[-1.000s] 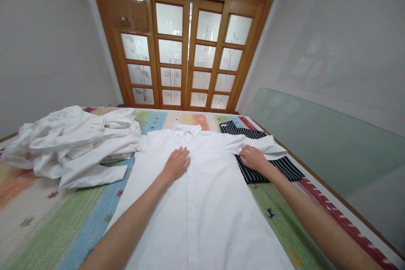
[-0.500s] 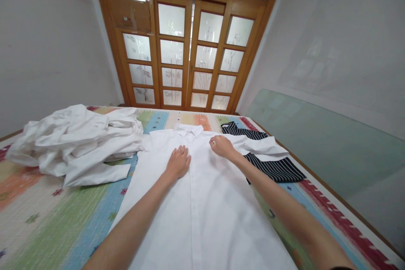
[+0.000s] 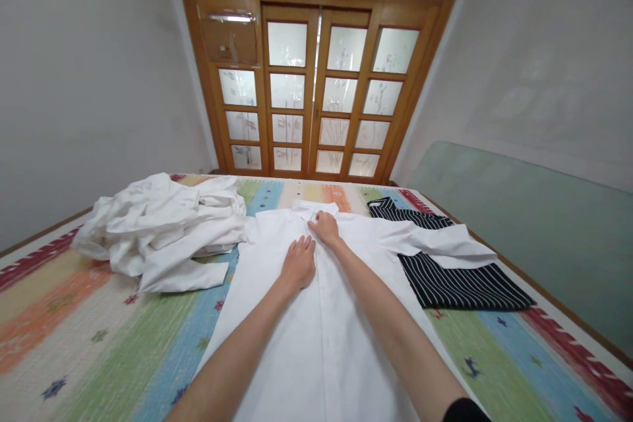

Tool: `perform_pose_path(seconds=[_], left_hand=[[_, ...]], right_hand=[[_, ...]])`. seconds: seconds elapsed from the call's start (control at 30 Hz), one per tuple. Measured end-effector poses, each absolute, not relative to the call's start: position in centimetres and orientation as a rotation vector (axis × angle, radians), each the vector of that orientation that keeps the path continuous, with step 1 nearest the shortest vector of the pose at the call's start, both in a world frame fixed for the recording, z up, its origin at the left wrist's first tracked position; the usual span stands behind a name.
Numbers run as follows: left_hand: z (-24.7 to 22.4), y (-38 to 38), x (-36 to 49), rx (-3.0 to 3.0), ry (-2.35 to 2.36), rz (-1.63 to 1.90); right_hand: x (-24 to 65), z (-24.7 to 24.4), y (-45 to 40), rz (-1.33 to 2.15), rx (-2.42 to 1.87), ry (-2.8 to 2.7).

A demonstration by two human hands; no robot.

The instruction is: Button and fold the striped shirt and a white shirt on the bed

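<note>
A white button-front shirt (image 3: 297, 349) lies spread out face up, its collar at the far end. On its upper front, left of the button strip, my left hand (image 3: 299, 262) rests flat with the fingers stretched out. My right hand (image 3: 324, 227) is closed at the top of the button strip, just below the collar (image 3: 316, 207). Whatever its fingers pinch there is too small to make out. The shirt's right-side sleeve (image 3: 445, 244) lies across a black and white striped garment (image 3: 465, 285).
A crumpled pile of white clothes (image 3: 163, 224) lies on the left, touching the shirt's other sleeve. Underneath everything is a colourful striped cover (image 3: 123, 336). A pale green board (image 3: 524, 224) stands along the right edge. Wooden glazed doors (image 3: 321, 92) are beyond.
My right hand has moved left, from the shirt's right chest to the button strip below the collar. My left hand still lies on the shirt. The camera view has shifted.
</note>
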State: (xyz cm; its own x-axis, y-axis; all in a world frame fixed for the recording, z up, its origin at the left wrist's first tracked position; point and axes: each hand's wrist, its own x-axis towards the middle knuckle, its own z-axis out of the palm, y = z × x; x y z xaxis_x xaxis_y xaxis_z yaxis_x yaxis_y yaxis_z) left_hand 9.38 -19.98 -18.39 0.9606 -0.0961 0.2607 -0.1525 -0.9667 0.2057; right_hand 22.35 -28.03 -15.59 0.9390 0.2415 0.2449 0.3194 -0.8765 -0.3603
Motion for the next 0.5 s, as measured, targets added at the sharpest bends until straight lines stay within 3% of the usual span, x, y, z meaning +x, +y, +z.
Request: perform_pose_path(seconds=[0.5], left_hand=[[-16.9, -19.9, 11.9, 2.860, -0.069, 0.457]], right_hand=[[24.9, -17.4, -28.6, -0.336, -2.535, -0.195]])
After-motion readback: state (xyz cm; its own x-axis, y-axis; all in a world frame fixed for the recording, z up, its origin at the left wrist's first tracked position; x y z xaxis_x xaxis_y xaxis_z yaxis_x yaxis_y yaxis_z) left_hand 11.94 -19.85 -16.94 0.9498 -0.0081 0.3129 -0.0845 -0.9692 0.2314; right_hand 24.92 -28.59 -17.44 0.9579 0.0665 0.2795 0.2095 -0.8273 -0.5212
